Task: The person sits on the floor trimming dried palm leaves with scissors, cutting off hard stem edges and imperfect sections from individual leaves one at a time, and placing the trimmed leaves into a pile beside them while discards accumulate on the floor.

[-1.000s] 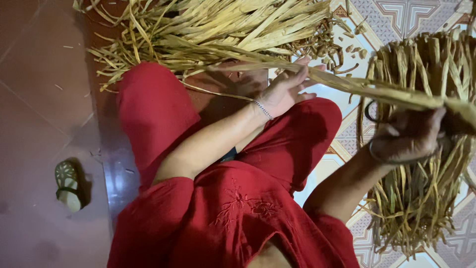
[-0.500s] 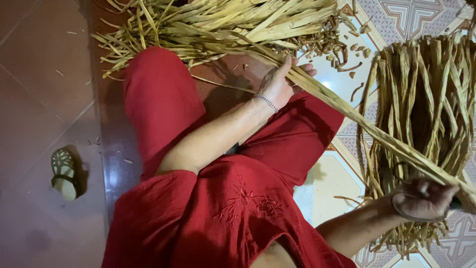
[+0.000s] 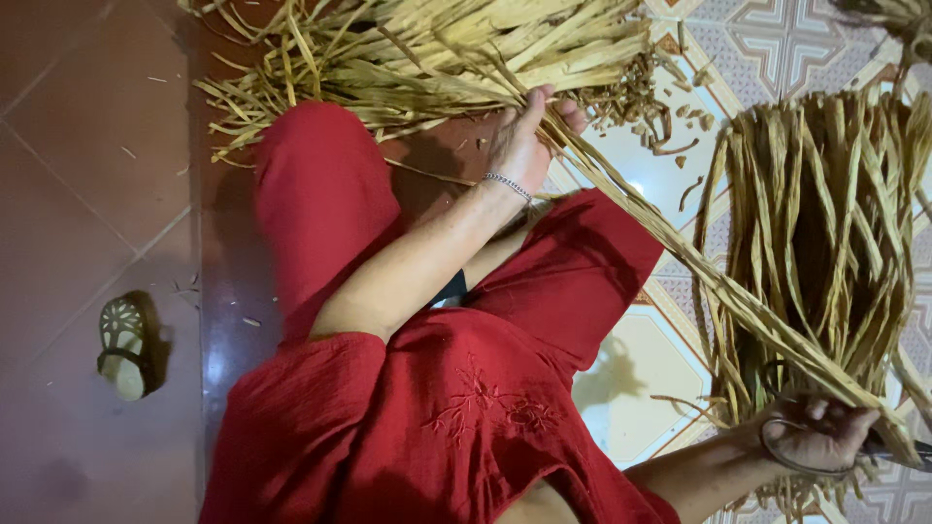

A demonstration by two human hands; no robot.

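Gripping a long dried straw strand (image 3: 680,262) at both ends, stretched taut across the red-trousered lap. Left hand (image 3: 524,141) clenching around the strand's upper end, right at the edge of the loose straw pile (image 3: 427,58). Right hand (image 3: 820,432) closing on the lower end, fingers curled tight, bangle on the wrist. Lying just behind it, a bundle of sorted strands (image 3: 825,243) on the patterned tiles (image 3: 777,39). Resting well apart on the red floor, a sandal (image 3: 124,347).
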